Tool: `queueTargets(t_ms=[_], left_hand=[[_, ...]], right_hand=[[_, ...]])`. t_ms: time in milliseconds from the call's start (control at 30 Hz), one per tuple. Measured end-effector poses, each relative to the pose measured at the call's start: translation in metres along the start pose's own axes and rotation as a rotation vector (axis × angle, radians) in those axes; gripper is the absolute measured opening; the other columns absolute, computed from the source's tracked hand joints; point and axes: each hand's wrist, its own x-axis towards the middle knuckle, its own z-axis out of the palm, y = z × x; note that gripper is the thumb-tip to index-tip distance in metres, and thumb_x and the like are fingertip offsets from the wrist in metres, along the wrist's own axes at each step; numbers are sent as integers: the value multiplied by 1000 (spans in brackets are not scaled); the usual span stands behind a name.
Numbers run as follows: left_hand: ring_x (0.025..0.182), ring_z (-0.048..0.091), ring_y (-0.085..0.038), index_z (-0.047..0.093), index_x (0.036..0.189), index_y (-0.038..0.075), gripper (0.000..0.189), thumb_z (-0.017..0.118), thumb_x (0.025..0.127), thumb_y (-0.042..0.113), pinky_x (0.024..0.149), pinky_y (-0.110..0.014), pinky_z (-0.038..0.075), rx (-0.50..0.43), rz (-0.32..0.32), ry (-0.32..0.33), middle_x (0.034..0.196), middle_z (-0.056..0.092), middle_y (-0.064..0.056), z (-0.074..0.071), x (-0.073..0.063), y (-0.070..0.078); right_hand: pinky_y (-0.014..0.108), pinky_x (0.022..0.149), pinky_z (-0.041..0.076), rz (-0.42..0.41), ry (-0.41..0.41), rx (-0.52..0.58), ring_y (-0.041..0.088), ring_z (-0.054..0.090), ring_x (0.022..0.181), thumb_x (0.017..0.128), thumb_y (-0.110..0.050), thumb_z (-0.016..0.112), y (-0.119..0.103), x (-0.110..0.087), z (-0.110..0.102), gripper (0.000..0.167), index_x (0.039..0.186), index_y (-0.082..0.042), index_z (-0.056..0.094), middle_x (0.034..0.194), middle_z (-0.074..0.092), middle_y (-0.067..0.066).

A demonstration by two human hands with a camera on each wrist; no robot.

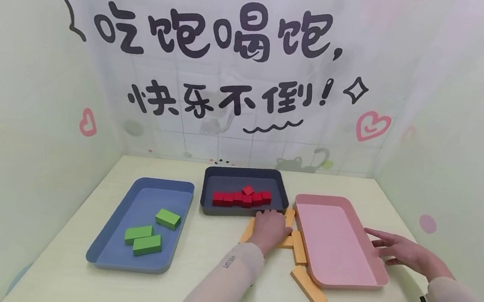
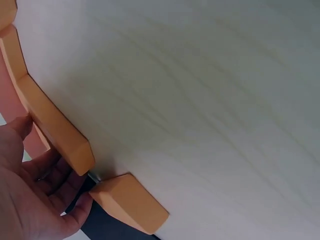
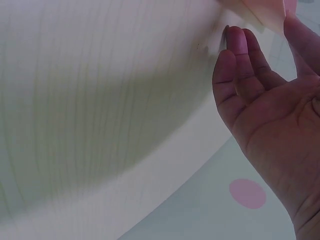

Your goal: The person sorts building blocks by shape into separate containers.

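Note:
My left hand is low over the orange blocks between the dark tray and the pink tray. In the left wrist view its thumb touches the side of a long orange block, and its little finger meets the end of another orange block. The other fingers lie loosely bent behind the long block, partly hidden. More orange blocks lie along the pink tray's left side. At that tray's right wall is my right hand, fingers spread and nothing held; its thumb touches the pink wall in the right wrist view.
At the back stands the dark tray with several red cubes. On the left a blue tray holds three green blocks. One orange block lies nearer the front. A patterned curtain borders the table behind.

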Motion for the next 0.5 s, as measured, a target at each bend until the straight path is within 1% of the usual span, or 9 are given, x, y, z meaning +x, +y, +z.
queueTargets(t_ms=[200, 267, 367, 500], left_hand=[[92, 59, -25, 75, 92, 15, 34, 66, 90, 48, 90, -47, 45, 8, -38, -24, 97, 67, -6, -2, -1, -1], [93, 58, -25, 74, 91, 15, 33, 67, 90, 47, 90, -47, 44, 16, -43, -21, 97, 67, -6, -3, -3, -2], [95, 59, -25, 74, 89, 16, 30, 68, 89, 45, 92, -48, 44, 29, -38, 0, 95, 68, -4, -4, -5, -6], [90, 57, -24, 68, 75, 15, 33, 69, 88, 45, 90, -47, 44, 4, -8, 47, 81, 63, -2, -6, -6, -15]], right_hand=[[39, 85, 50, -4, 5, 1, 15, 59, 109, 97, -15, 61, -2, -1, 1, 71, 155, -2, 22, 144, 36, 36], [39, 86, 49, 4, 8, 6, 16, 58, 109, 97, -15, 62, -3, -1, 1, 72, 155, -3, 22, 145, 37, 35], [40, 87, 49, 8, 8, 4, 17, 57, 111, 96, -15, 62, -2, 0, 2, 72, 155, -3, 22, 144, 38, 34], [40, 87, 49, 6, 12, 5, 18, 57, 111, 96, -15, 62, -3, -1, 2, 72, 155, -2, 22, 144, 36, 36]])
